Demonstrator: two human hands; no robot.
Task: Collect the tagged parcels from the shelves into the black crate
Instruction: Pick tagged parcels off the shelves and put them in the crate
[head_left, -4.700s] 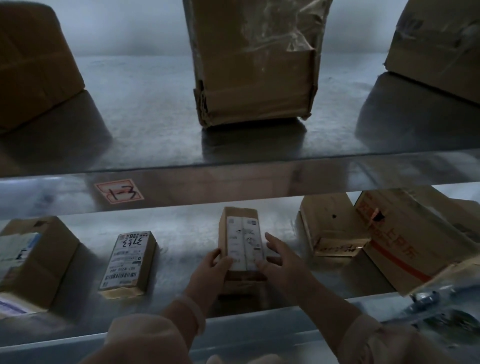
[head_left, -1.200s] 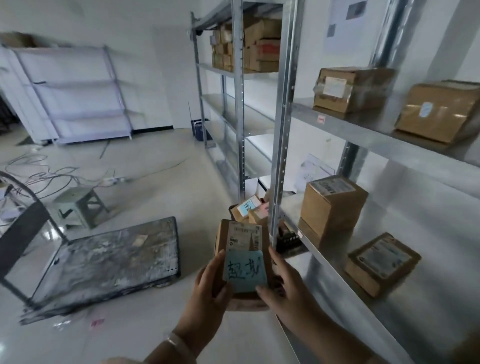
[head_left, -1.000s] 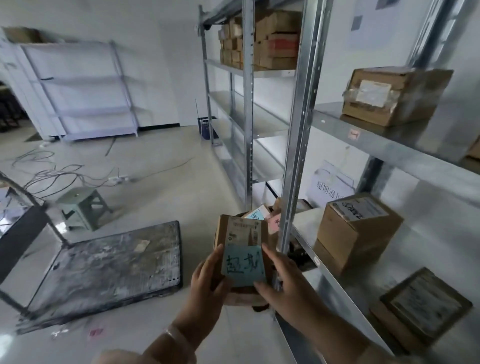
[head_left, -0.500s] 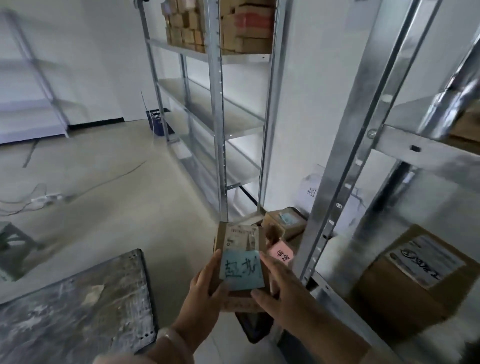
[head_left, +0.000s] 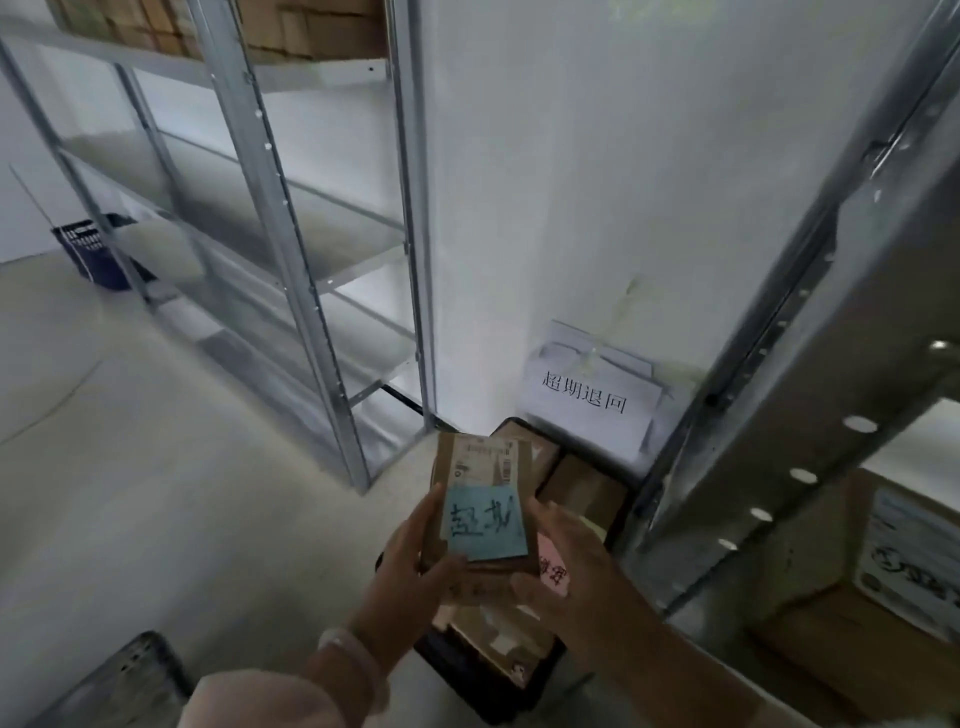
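Note:
I hold a small brown parcel (head_left: 480, 467) with a white shipping label and a blue handwritten tag (head_left: 485, 522) on its top. My left hand (head_left: 410, 566) grips its left side and my right hand (head_left: 566, 566) its right side. Directly beneath it on the floor stands the black crate (head_left: 462, 670), against the wall between two shelf units. Several brown parcels (head_left: 587, 491) lie in the crate, one with a pink tag (head_left: 551, 569). My hands and the held parcel hide much of the crate.
A white paper sign (head_left: 587, 400) with printed characters leans on the wall behind the crate. A metal shelf post (head_left: 769, 374) rises at right, with a labelled box (head_left: 904, 566) on its shelf. Another metal rack (head_left: 291, 249) stands left, a dark blue basket (head_left: 91, 249) beyond it, a platform cart corner (head_left: 119, 686) bottom left.
I have turned and stepped closer to the crate with the parcel still in both hands. The crate now lies right under the parcel and the cart has slid out to the lower left.

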